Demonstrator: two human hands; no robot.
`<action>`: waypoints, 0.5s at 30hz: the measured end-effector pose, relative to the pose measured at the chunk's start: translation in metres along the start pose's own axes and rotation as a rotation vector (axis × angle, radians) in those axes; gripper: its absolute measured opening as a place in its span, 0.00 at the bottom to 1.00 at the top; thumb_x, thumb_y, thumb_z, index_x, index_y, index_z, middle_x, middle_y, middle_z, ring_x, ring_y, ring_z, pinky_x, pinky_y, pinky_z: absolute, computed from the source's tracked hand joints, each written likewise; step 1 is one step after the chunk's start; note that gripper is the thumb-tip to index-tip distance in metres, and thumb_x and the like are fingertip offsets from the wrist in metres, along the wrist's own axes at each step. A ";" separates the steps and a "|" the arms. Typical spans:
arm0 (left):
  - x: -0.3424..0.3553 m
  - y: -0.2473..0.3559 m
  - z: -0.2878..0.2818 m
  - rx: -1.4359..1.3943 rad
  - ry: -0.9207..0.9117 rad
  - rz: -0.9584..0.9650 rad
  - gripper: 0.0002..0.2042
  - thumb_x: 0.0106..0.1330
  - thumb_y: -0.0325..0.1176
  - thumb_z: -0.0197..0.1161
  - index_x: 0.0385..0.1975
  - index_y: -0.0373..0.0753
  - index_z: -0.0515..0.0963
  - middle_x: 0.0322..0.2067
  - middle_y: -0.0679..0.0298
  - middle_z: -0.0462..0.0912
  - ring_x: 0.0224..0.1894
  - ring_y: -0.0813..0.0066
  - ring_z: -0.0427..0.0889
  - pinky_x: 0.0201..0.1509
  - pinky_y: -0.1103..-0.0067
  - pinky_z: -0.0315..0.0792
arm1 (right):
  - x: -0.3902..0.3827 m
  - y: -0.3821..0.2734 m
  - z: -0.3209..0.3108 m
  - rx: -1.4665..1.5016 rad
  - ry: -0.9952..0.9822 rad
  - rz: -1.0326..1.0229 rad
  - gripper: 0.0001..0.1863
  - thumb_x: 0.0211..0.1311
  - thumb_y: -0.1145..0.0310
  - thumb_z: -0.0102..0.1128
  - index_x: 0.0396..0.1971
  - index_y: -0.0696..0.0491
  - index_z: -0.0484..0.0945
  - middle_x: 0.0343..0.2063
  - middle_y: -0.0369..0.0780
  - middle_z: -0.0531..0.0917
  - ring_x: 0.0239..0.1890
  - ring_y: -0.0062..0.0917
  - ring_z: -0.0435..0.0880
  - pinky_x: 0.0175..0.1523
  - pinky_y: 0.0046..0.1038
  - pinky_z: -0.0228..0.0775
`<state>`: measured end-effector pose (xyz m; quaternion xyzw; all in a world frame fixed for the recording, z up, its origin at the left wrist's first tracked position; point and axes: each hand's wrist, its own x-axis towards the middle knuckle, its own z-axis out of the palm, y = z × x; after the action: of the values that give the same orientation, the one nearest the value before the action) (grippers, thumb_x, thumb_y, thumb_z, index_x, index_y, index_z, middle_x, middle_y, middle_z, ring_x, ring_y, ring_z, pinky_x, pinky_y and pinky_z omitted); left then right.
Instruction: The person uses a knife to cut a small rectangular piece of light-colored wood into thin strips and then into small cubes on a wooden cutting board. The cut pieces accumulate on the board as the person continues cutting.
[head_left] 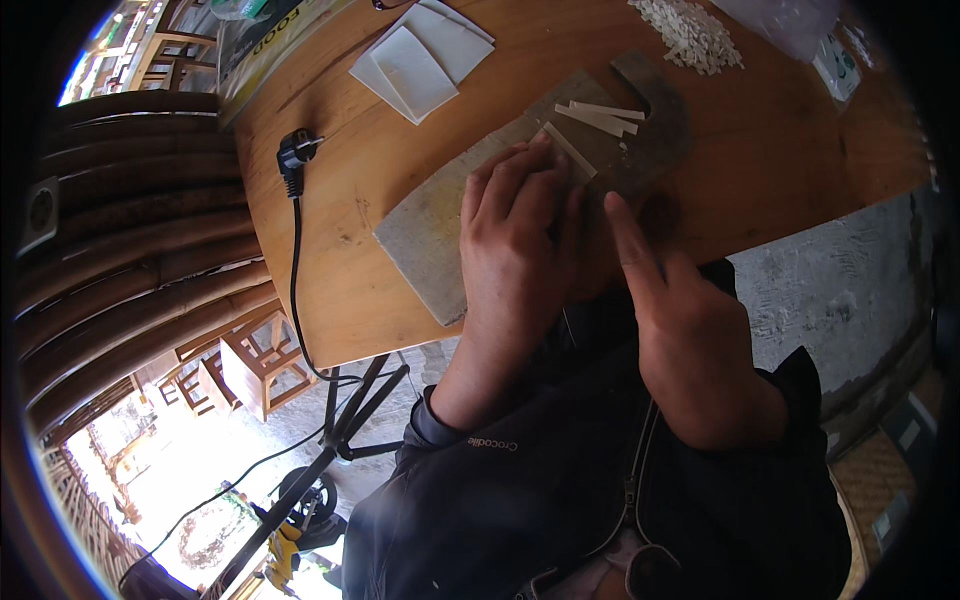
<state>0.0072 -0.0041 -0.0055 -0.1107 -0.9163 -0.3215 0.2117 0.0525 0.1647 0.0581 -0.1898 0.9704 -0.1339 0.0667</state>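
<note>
My left hand (515,215) rests on a grey board (425,235), its fingers bent and pressed together. Its fingertips touch a thin pale strip (570,150) lying on the board. My right hand (690,335) is at the board's near side, index finger stretched toward that strip and the other fingers curled under. Whatever the curled fingers hold is hidden beneath the hand. Beyond the fingertips, several more pale strips (605,120) lie loosely crossed on the board, with tiny crumbs beside them.
At the table's (330,250) far right is a heap of small pale pieces (690,35) near a clear plastic bag (785,25). White flat sheets (420,60) lie at the back. A black plug (298,150) trails its cable over the left edge, near a black tripod (345,430).
</note>
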 end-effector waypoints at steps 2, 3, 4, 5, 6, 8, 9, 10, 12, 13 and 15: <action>0.000 0.000 0.000 0.004 0.002 0.001 0.11 0.59 0.24 0.72 0.42 0.33 0.84 0.51 0.55 0.85 0.57 0.53 0.82 0.60 0.64 0.77 | -0.005 0.002 -0.001 0.015 -0.002 0.002 0.39 0.63 0.73 0.62 0.76 0.48 0.66 0.24 0.40 0.74 0.18 0.27 0.81 0.23 0.27 0.76; 0.000 0.000 0.001 0.003 0.003 0.003 0.11 0.59 0.24 0.72 0.42 0.34 0.84 0.51 0.55 0.85 0.57 0.53 0.82 0.61 0.64 0.77 | -0.007 0.004 -0.002 0.011 -0.009 0.010 0.39 0.62 0.73 0.62 0.76 0.48 0.66 0.24 0.40 0.74 0.18 0.26 0.81 0.23 0.27 0.76; 0.000 0.000 0.001 0.003 0.004 0.004 0.11 0.59 0.24 0.72 0.42 0.34 0.84 0.51 0.55 0.85 0.57 0.53 0.82 0.61 0.64 0.77 | -0.010 0.005 -0.003 0.006 -0.017 0.018 0.40 0.62 0.74 0.62 0.76 0.48 0.66 0.24 0.40 0.74 0.18 0.26 0.81 0.23 0.27 0.76; 0.000 0.001 0.001 0.006 0.013 -0.004 0.11 0.58 0.24 0.73 0.41 0.35 0.85 0.51 0.56 0.86 0.56 0.54 0.83 0.60 0.65 0.78 | -0.012 0.005 -0.005 0.006 -0.031 0.030 0.40 0.61 0.75 0.61 0.76 0.47 0.65 0.24 0.40 0.74 0.19 0.27 0.81 0.24 0.28 0.77; 0.001 0.001 0.001 0.011 0.022 -0.012 0.11 0.58 0.24 0.74 0.41 0.37 0.86 0.51 0.57 0.87 0.56 0.56 0.84 0.59 0.65 0.79 | -0.014 0.006 -0.007 0.007 -0.045 0.041 0.41 0.61 0.76 0.61 0.77 0.46 0.65 0.24 0.41 0.74 0.19 0.28 0.81 0.25 0.29 0.77; 0.001 0.001 0.001 0.016 0.035 -0.015 0.11 0.57 0.25 0.75 0.41 0.38 0.87 0.50 0.58 0.88 0.55 0.57 0.85 0.59 0.66 0.79 | -0.016 0.009 -0.007 0.036 -0.036 0.051 0.42 0.61 0.77 0.60 0.77 0.45 0.64 0.24 0.41 0.74 0.19 0.30 0.81 0.26 0.31 0.78; 0.002 0.001 0.001 0.017 0.039 -0.010 0.11 0.57 0.25 0.75 0.41 0.38 0.87 0.50 0.58 0.88 0.55 0.57 0.85 0.58 0.66 0.80 | -0.014 0.012 -0.005 0.064 -0.012 0.050 0.42 0.61 0.78 0.60 0.78 0.44 0.63 0.24 0.41 0.74 0.20 0.31 0.81 0.27 0.33 0.78; 0.002 0.001 0.001 0.018 0.043 -0.005 0.11 0.57 0.25 0.75 0.41 0.39 0.87 0.50 0.58 0.88 0.55 0.57 0.86 0.58 0.66 0.80 | -0.012 0.015 -0.003 0.092 0.011 0.049 0.42 0.61 0.79 0.59 0.78 0.43 0.63 0.24 0.42 0.74 0.20 0.33 0.81 0.28 0.34 0.79; 0.001 0.001 0.001 0.012 0.050 -0.020 0.11 0.58 0.25 0.75 0.40 0.38 0.88 0.49 0.58 0.88 0.54 0.58 0.86 0.58 0.67 0.80 | -0.006 0.020 -0.001 0.122 0.021 0.086 0.42 0.62 0.79 0.59 0.78 0.42 0.62 0.24 0.42 0.74 0.21 0.34 0.81 0.30 0.35 0.79; 0.001 0.002 0.001 0.010 0.054 -0.027 0.10 0.58 0.25 0.75 0.40 0.38 0.88 0.49 0.58 0.88 0.54 0.58 0.86 0.58 0.67 0.80 | -0.004 0.022 -0.001 0.137 0.025 0.104 0.42 0.63 0.79 0.58 0.78 0.42 0.61 0.24 0.43 0.75 0.22 0.35 0.81 0.30 0.36 0.79; 0.000 0.001 -0.001 0.017 0.051 -0.027 0.10 0.58 0.25 0.74 0.40 0.38 0.88 0.49 0.58 0.88 0.54 0.58 0.87 0.57 0.67 0.80 | 0.000 0.025 -0.001 0.178 0.060 0.094 0.42 0.64 0.79 0.58 0.78 0.41 0.61 0.24 0.43 0.75 0.22 0.35 0.81 0.31 0.36 0.79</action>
<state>0.0078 -0.0039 -0.0036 -0.0883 -0.9147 -0.3191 0.2317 0.0436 0.1873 0.0522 -0.1332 0.9641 -0.2216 0.0605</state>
